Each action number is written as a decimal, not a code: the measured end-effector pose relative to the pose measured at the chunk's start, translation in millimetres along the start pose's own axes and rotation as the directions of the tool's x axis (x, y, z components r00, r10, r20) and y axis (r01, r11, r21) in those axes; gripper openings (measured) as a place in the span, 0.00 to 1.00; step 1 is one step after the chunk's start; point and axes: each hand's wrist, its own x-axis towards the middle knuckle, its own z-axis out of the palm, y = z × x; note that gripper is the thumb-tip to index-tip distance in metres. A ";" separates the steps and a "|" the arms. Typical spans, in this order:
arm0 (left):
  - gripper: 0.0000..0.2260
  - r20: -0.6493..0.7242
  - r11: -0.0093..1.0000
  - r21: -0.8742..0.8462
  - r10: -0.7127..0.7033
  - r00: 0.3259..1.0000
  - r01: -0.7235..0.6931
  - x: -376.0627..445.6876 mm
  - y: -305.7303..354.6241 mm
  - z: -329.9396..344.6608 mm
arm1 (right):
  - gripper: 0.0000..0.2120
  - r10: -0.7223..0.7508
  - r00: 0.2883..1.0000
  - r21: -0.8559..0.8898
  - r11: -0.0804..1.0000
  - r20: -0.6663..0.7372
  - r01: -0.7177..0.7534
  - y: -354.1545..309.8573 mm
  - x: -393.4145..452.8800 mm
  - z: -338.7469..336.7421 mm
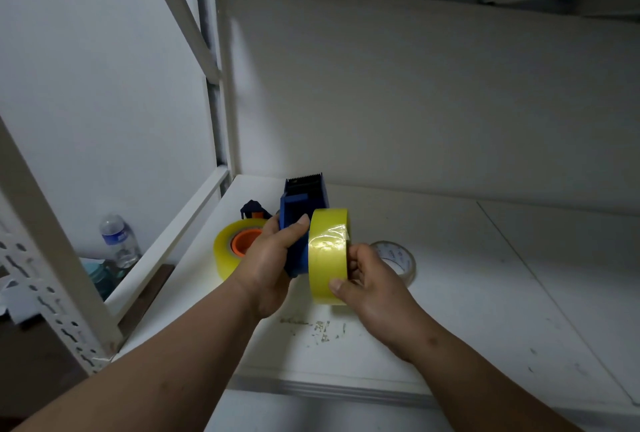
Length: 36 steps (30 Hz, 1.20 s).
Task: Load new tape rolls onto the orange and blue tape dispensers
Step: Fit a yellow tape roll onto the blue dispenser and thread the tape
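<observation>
My left hand grips the blue tape dispenser above the white shelf, its toothed blade pointing up and away. My right hand holds a yellow tape roll by its rim, pressed against the dispenser's right side. Behind my left hand, the orange dispenser lies on the shelf with a yellowish tape roll around its orange hub; its dark blue handle sticks up behind.
A nearly used-up clear tape roll lies on the white shelf right of my hands. A plastic water bottle stands on the floor to the left, beyond the shelf's perforated metal post. The shelf's back panel is close behind.
</observation>
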 end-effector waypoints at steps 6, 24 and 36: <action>0.19 0.005 0.999 -0.020 -0.035 0.999 0.035 0.8 1.0 -3.3 | 0.17 0.004 0.988 0.014 1.000 0.157 -0.007 4.2 3.5 -12.2; 0.36 0.404 0.995 0.049 -0.102 0.909 0.090 4.5 6.3 -14.6 | 0.02 0.162 0.984 0.415 0.902 -0.075 -0.117 8.9 31.6 -52.0; 0.36 0.623 0.979 0.089 -0.197 0.757 0.181 2.4 -0.6 -7.2 | 0.16 0.565 0.701 0.532 0.467 0.435 -0.706 38.5 58.4 -54.3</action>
